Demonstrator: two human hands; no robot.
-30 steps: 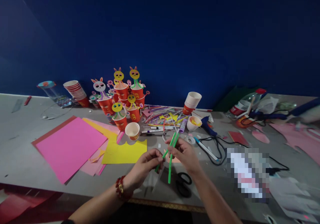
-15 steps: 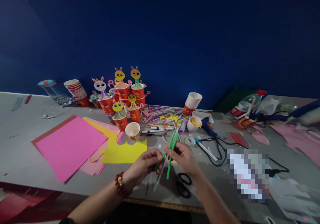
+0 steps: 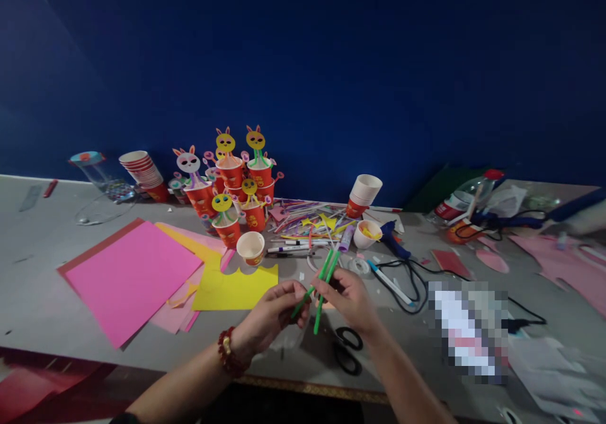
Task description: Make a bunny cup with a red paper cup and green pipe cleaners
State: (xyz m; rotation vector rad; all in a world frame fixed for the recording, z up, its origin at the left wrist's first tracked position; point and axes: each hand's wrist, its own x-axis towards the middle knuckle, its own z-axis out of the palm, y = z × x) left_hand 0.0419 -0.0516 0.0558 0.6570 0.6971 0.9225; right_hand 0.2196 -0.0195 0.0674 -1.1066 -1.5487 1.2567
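Observation:
Two green drinking straws (image 3: 326, 271) cross each other above the grey table, their upper ends close together. My right hand (image 3: 349, 293) pinches both between thumb and fingers. My left hand (image 3: 280, 304) grips the lower part of one straw, which slants down to the left. The other straw hangs lower, its bottom end free between my hands. Below my right hand lie the black scissors handles (image 3: 348, 351). Part of an orange paper piece shows behind my fingers. A faint pale blur under my left hand cannot be made out.
Yellow paper (image 3: 237, 290) and pink sheets (image 3: 135, 279) lie left. Beyond stand red cups (image 3: 226, 229) with paper rabbit heads, an upright paper cup (image 3: 250, 247) and a heap of straws (image 3: 303, 217). At right are a blue glue gun (image 3: 394, 240), a black cable and a bottle (image 3: 466, 197).
The hanging straw's lower end has shifted slightly up and left. The left hand has turned a little on its straw; a pale strip seen under it half a second ago is now only a blur.

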